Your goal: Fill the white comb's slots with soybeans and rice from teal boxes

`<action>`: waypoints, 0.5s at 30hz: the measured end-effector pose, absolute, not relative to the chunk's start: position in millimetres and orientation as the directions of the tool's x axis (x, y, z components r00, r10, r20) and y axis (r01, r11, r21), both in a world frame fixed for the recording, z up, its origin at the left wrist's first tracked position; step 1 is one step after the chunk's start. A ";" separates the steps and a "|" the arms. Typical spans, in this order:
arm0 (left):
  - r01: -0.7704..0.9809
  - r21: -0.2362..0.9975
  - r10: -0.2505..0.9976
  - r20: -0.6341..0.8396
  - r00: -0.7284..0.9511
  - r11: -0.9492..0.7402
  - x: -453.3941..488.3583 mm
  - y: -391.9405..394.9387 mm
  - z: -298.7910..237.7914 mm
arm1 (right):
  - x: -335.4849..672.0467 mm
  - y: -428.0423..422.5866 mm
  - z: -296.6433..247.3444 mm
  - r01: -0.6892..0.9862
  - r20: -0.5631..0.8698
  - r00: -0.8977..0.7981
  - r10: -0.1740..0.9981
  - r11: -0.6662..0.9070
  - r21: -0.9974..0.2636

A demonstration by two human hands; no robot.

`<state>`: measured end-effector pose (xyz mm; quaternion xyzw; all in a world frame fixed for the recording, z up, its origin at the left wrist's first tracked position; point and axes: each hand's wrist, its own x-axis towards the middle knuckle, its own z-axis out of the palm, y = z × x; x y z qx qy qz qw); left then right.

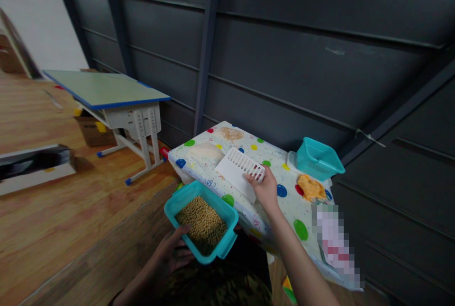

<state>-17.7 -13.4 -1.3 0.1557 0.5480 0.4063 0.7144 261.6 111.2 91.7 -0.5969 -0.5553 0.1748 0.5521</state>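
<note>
My left hand point(174, 251) grips the near-left side of a teal plastic container point(224, 205), thumb over its rim. Inside lies a bed of yellowish dried beans point(202, 220) that look like soybeans. The container is held in front of the table's near edge. Over the table, my right hand point(266, 190) is closed on the right end of a white slotted plastic scoop point(232, 173), which has a row of slots along its far side. Just beyond the scoop's left end is a pale heap point(205, 153), its material unclear. Behind that, light-brown flakes or grains point(232, 133) are spread out.
A balloon-print cloth point(284, 216) covers the table. At its right stand another teal container point(318, 159), a crumpled orange cloth point(311, 187) and a blurred-out packet point(336, 244). A dark panelled wall point(277, 69) rises behind. Leftward are a green-topped desk point(110, 88) and cardboard boxes point(94, 128).
</note>
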 end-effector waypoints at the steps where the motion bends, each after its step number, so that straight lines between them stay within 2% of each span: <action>1: -0.418 0.673 0.761 -0.645 0.071 0.610 -18.2 -13.9 -1.0 | 261.3 110.0 91.8 0.471 0.399 0.327 0.857 0.218 -0.855; 4: -0.456 0.687 0.789 -0.611 0.058 0.566 -18.6 -15.7 -1.4 | 261.3 106.3 90.8 0.461 0.387 0.331 0.860 0.211 -0.862; 15: -0.433 0.651 0.728 -0.685 0.019 0.624 -16.2 -8.5 0.0 | 260.2 94.5 86.1 0.433 0.389 0.307 0.869 0.236 -0.870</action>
